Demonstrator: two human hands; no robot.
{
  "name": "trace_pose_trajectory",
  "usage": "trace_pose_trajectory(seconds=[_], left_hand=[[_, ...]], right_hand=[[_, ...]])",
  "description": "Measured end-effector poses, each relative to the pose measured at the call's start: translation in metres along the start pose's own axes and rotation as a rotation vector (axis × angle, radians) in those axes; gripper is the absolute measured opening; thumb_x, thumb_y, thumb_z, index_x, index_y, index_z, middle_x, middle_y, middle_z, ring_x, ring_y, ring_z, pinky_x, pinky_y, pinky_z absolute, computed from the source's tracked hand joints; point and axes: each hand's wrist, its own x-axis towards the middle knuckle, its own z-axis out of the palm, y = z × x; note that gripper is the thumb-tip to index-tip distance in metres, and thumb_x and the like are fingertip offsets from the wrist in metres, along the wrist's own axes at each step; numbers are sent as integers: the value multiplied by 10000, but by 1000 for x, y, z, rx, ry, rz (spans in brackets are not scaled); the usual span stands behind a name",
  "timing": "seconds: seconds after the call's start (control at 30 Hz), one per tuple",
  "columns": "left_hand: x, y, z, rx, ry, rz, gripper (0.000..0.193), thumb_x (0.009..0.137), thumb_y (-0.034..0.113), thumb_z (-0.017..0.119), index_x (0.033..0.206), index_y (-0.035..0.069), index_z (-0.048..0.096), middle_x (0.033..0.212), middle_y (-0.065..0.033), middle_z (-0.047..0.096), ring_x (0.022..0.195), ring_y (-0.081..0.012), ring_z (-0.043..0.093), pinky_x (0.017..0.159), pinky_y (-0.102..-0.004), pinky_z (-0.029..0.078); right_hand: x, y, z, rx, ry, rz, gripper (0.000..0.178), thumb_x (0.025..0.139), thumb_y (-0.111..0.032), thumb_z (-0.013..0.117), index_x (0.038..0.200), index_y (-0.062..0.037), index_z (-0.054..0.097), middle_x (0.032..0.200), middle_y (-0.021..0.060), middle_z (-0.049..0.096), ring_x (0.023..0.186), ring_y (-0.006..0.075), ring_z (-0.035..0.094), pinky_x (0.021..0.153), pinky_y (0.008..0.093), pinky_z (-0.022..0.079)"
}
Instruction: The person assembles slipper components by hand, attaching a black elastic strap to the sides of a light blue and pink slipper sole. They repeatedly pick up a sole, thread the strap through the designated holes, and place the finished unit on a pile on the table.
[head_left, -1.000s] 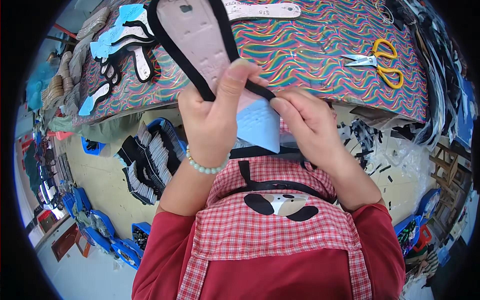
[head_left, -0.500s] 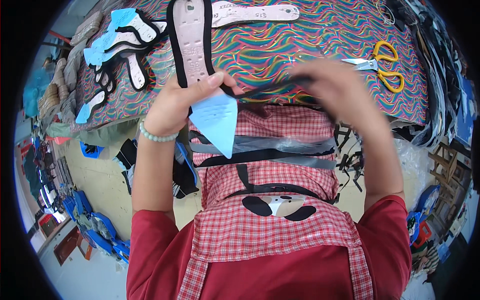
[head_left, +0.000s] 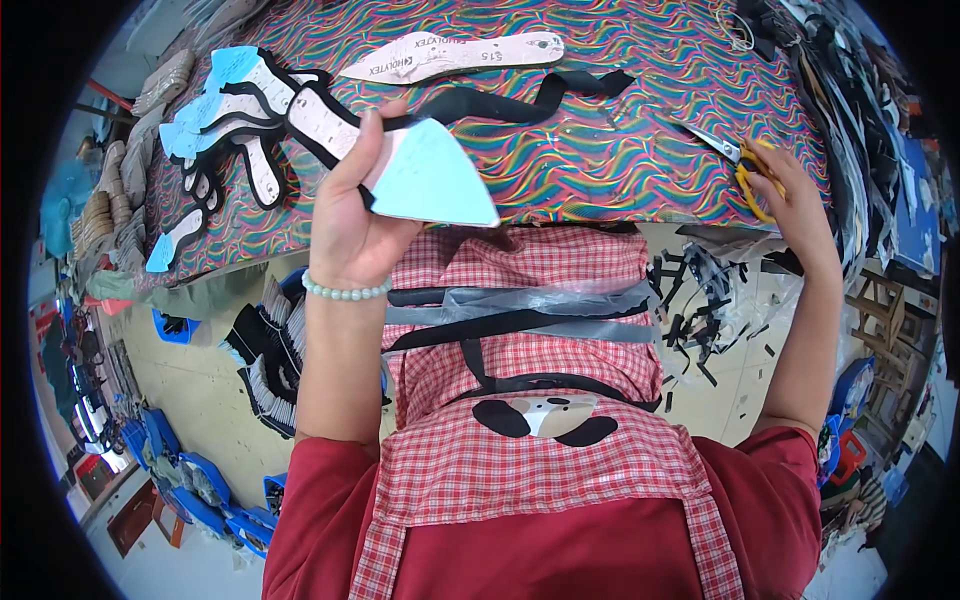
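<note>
My left hand (head_left: 357, 215) grips a shoe insole (head_left: 425, 180) with a pale pink heel part, a light blue pointed end and black edging. From it a loose black strip (head_left: 500, 106) trails rightward over the table. At the right, my right hand (head_left: 790, 190) is closed around the yellow handles of a pair of scissors (head_left: 742, 165), whose blades point left. A bare pale insole (head_left: 455, 57) lies beyond the strip. Left of my left hand, several insoles with black edging and blue ends (head_left: 225, 115) lie in an overlapping pile.
The table has a colourful wavy-patterned cover (head_left: 600, 150). Bundled insoles (head_left: 165, 80) line its left edge, and dark strips (head_left: 870, 130) hang over its right side. Below are a basket of stacked insoles (head_left: 270, 350), black scraps (head_left: 700, 310) on the floor and a wooden stool (head_left: 880, 310).
My right hand has let go of the black strip, moved right and taken hold of the scissors. The insole in my left hand has tilted, its blue end swinging up and right.
</note>
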Motion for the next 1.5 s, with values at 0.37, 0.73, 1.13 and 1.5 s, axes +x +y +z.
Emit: trace_pose_trajectory(seconds=[0.37, 0.73, 1.13, 1.5], left_hand=[[-5, -37, 20, 245, 101, -8, 300, 916, 224, 583, 1141, 27, 560, 946, -100, 664, 878, -200, 653, 785, -359, 531], [-14, -34, 27, 42, 30, -146, 319, 951, 198, 509, 1211, 14, 518, 878, -119, 650, 792, -197, 660, 651, -311, 552], [5, -39, 21, 983, -123, 305, 329, 936, 269, 535, 1010, -39, 627, 1086, -112, 608, 1011, -179, 570, 860, -309, 458], [-8, -57, 21, 1044, -307, 515, 234, 937, 162, 546, 1062, -26, 609, 1055, -84, 613, 975, -142, 565, 816, -288, 463]], right_hand=[[-38, -39, 41, 923, 122, 243, 574, 856, -7, 590, 1382, -59, 365, 957, 38, 562, 791, 83, 561, 681, 217, 466], [-32, -193, 95, 984, -186, -101, 700, 768, -243, 755, 1346, -45, 415, 1156, 168, 546, 1028, 240, 557, 874, 330, 437], [-18, -78, 30, 70, 416, 17, 398, 810, -63, 634, 1197, -26, 550, 1057, 153, 589, 1010, 290, 562, 873, 354, 441], [2, -196, 85, 1071, 18, -301, 245, 922, -239, 542, 893, -2, 597, 698, 144, 542, 620, 302, 556, 593, 366, 442]])
